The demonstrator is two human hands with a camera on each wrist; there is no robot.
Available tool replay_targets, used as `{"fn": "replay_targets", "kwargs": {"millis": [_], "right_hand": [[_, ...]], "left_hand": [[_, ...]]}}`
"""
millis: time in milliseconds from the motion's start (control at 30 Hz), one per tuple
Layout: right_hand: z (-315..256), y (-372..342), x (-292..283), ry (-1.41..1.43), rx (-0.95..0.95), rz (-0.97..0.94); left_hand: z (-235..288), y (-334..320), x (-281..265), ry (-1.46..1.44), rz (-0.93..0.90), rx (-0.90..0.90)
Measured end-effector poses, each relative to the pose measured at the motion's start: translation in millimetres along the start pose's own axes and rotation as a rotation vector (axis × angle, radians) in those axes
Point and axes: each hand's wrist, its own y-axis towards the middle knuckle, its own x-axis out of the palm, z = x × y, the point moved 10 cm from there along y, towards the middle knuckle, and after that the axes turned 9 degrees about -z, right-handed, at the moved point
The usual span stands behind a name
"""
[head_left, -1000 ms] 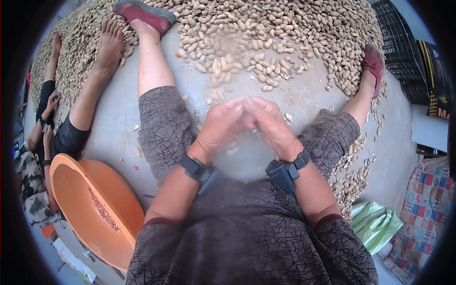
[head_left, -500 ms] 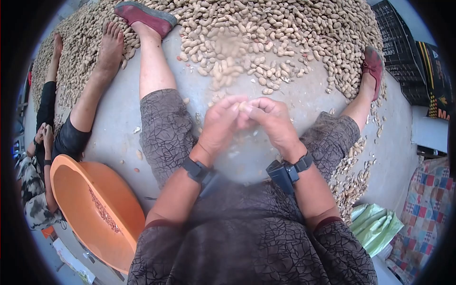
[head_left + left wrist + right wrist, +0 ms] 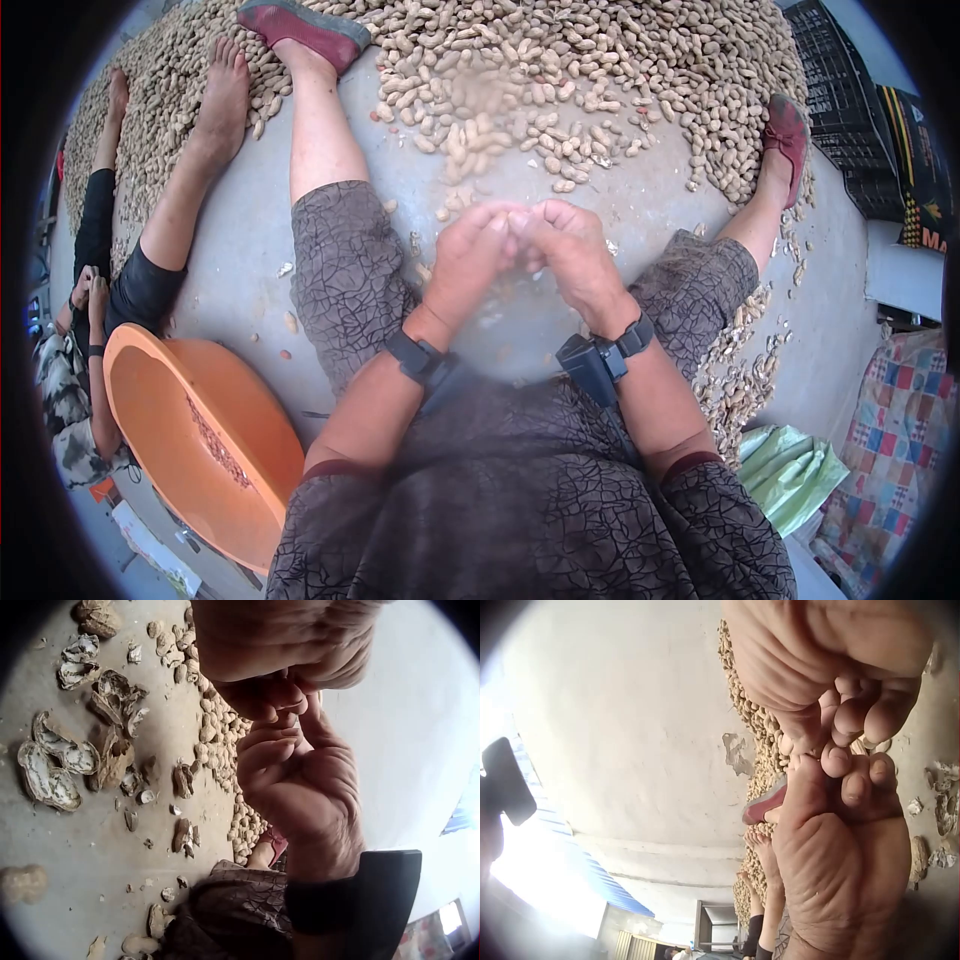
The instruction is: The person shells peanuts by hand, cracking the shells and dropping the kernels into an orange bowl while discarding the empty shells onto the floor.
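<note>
My left hand (image 3: 465,258) and right hand (image 3: 578,258) meet at the fingertips over the floor between my legs. Thumbs and curled fingers pinch together at a peanut, mostly hidden by them. In the left wrist view the right hand (image 3: 304,787) faces the left one, fingers bent inward. The right wrist view shows the left hand (image 3: 840,877) below, its thumb and fingertips against those of the right. Split peanut shells (image 3: 56,761) lie on the floor under the hands. Ahead spreads a large heap of unshelled peanuts (image 3: 590,50).
An orange basin (image 3: 265,400) with reddish peanut kernels (image 3: 215,445) tilts at my left. Beyond it sits another person, hands (image 3: 90,287) together. Empty-looking shells (image 3: 735,385) are strewn by my right leg, near a green sack (image 3: 790,475). A black crate (image 3: 850,115) stands at far right.
Half a second ago a pale peanut showed between my fingertips; now the fingers cover it. My hands stay in nearly the same place. The other person's hands have come together.
</note>
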Motion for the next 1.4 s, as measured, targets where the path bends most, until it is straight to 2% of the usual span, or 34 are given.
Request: {"fn": "replay_targets", "kwargs": {"millis": [200, 367, 767, 867, 1000, 1167, 1400], "right_hand": [[3.5, -0.1, 2.3, 0.098, -0.034, 0.052], [-0.5, -4.1, 10.9, 0.023, -0.044, 0.074], [3.5, -2.7, 15.9, 0.038, -0.105, 0.131], [1.3, -4.5, 11.3, 0.079, -0.146, 0.172], [4.6, -7.6, 8.6, 0.046, -0.137, 0.197], [-7.1, -11.0, 15.0, -0.063, -0.198, 0.199], [-5.1, -8.3, 19.2, -0.056, -0.234, 0.219]], "left_hand": [[1.0, 1.4, 3.7, 0.001, -0.004, 0.042], [-2.4, -0.9, 3.3, -0.234, 0.030, 0.007], [-17.0, 1.1, -3.7, -0.377, 0.048, -0.032], [-3.3, -0.9, 1.9, -0.224, 0.061, 0.010], [-7.3, -0.6, 0.6, -0.172, 0.062, -0.031], [-8.8, -2.4, 3.7, -0.385, 0.059, -0.019], [-15.1, -3.2, 0.7, -0.490, 0.062, -0.045]]}}
